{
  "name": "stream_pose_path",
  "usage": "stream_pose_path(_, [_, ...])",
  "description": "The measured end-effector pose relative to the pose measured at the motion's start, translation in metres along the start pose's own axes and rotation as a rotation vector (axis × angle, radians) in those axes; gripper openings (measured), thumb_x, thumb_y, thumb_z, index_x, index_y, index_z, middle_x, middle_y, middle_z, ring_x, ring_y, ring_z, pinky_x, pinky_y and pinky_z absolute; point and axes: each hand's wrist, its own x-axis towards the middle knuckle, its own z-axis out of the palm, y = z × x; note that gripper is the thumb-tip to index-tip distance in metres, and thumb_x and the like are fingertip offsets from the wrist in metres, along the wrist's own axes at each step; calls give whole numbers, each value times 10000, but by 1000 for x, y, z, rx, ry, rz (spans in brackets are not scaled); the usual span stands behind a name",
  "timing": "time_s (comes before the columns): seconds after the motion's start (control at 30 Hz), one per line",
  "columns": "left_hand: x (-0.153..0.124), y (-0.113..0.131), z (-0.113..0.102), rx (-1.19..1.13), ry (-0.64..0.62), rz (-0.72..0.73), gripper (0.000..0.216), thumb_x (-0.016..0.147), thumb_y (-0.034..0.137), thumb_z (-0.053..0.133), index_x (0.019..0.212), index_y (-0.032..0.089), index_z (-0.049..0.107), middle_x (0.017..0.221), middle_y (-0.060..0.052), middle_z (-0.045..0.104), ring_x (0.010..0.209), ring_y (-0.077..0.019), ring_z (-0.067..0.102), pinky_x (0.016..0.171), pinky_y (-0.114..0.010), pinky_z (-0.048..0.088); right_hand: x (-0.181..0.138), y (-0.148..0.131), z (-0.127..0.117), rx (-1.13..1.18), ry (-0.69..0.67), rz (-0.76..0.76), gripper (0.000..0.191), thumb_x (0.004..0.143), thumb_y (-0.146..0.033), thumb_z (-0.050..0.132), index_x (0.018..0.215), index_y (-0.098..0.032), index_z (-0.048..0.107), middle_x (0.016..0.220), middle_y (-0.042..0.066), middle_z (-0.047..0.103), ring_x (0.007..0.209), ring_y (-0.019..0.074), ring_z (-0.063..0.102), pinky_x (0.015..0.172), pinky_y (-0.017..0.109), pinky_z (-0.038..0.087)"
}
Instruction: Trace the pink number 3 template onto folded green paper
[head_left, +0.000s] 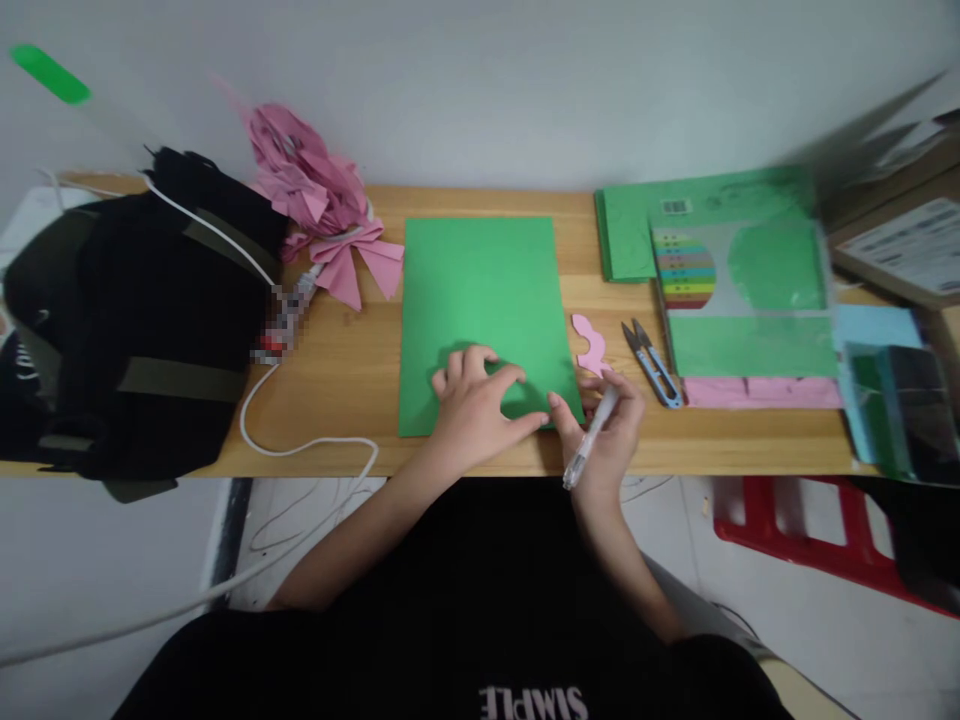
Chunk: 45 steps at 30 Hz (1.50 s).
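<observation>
A green sheet of paper (pixel 480 290) lies on the wooden table in front of me. My left hand (pixel 480 405) rests on its lower part, fingers spread and curved, thumb pointing right. At the sheet's lower right corner is my right hand (pixel 611 435), with a clear pen (pixel 592 435) held across it. The right thumb is by the paper's edge; whether it pinches the corner I cannot tell. Just above that hand lies a wavy pink paper cutout (pixel 590 343). Small blue thread snips (pixel 652 365) lie to the right of it.
A black bag (pixel 135 320), pink folded paper (pixel 315 190) and a white cable (pixel 315 440) occupy the left side. On the right are a pack of green paper (pixel 750 345), a cardboard box (pixel 907 220) and a dark block (pixel 919 400). A red stool (pixel 806 550) stands below.
</observation>
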Motion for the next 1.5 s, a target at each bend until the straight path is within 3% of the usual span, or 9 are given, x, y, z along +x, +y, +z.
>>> stream_pose_path(0.2, [-1,1,1,35,-25,4,551,627,625,809,1058,305,683,1239,-80,460,1184,-333,404,924,-478,352,0,0,0,20,-7,-39,489,733,-338,770,1118,-244,484,936,8,564,811,153,585,689,303,503])
stream_pose_path(0.37, [-1,-1,-1,29,-52,14,628,573,644,834,1083,314,676,1255,-83,458,1199,-336,400,931,-479,351,-3,10,-11,202,-163,-26,566,752,-312,752,1200,-291,407,1145,55,552,900,161,615,699,313,541])
stream_pose_path(0.47, [-1,-2,-2,28,-63,11,615,576,634,838,1076,313,678,1256,-79,459,1195,-335,401,927,-472,354,-4,13,-15,230,-230,-8,600,737,-286,772,1211,-303,405,1156,53,548,882,157,617,681,309,553])
stream_pose_path(0.67, [-1,-4,-1,35,-61,18,581,612,631,817,1076,313,674,1261,-73,457,1187,-328,395,923,-457,356,-6,9,-14,162,-203,-3,564,741,-287,774,1195,-287,437,1136,49,558,845,148,620,624,280,557])
stream_pose_path(1.0, [-1,-4,-3,31,-68,23,531,657,591,805,1091,318,671,1255,-77,454,1176,-328,401,918,-470,353,-7,12,-18,178,-265,-16,610,725,-292,789,1211,-291,422,1260,85,541,965,190,656,691,327,609])
stream_pose_path(1.23, [3,-10,-5,-6,-100,31,532,643,609,814,1072,322,683,1221,-64,465,1175,-311,422,918,-449,361,-5,11,-18,298,-280,-15,613,732,-189,778,1222,-338,441,1230,26,538,904,123,658,684,247,614])
stream_pose_path(1.5, [4,-10,-4,-2,-79,31,530,648,624,801,1061,310,690,1223,-65,470,1168,-306,426,927,-444,355,-5,11,-16,220,-260,0,586,739,-270,770,1203,-316,415,1204,49,544,875,150,664,645,279,621])
